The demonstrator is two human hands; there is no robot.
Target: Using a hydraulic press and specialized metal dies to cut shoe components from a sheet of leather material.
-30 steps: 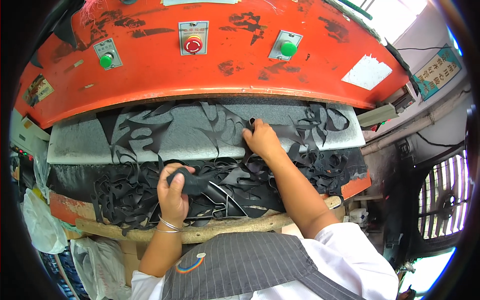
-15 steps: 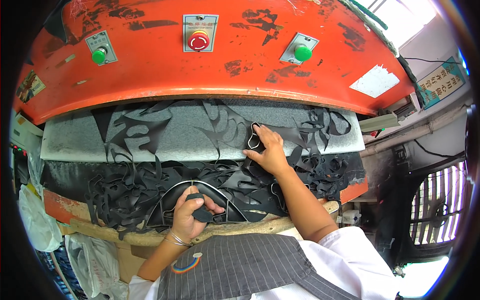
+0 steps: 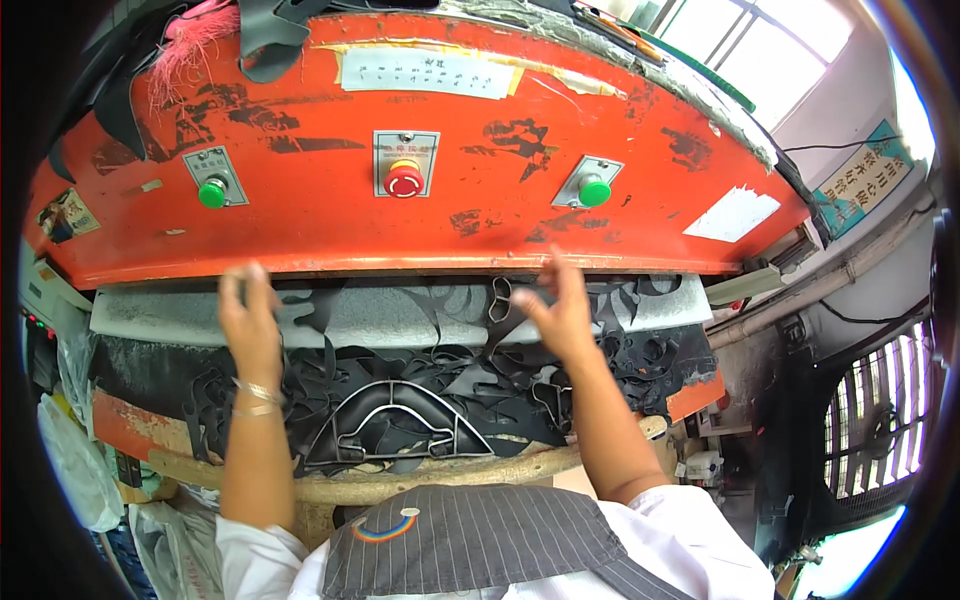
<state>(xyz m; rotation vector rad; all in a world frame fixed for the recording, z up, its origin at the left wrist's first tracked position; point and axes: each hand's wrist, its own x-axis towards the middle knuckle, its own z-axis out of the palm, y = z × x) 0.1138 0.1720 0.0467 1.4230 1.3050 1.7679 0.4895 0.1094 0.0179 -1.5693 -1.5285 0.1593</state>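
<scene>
My left hand (image 3: 250,318) is lifted in front of the left part of the orange press head (image 3: 330,235), its fingers extended and blurred, with nothing visible in them. To the right my right hand (image 3: 562,315) is also raised, thumb and fingers apart, and holds nothing. Close beside its thumb, a small metal-rimmed cutting die (image 3: 499,299) stands on black sheet material on the pale grey press bed (image 3: 380,322). Nearer to me, a large arched cutting die (image 3: 403,388) lies among black offcuts (image 3: 470,378), between my forearms.
On the press head sit a left green button (image 3: 213,193), a red emergency stop button (image 3: 404,180) and a right green button (image 3: 594,190). A smaller cutting die (image 3: 551,402) lies by my right forearm. Plastic bags (image 3: 80,470) hang at the left. A fan (image 3: 880,420) stands at right.
My right hand has let go of the small cutting die and lifted away. My left hand has moved from the large die up and left; the dark piece it held is out of sight.
</scene>
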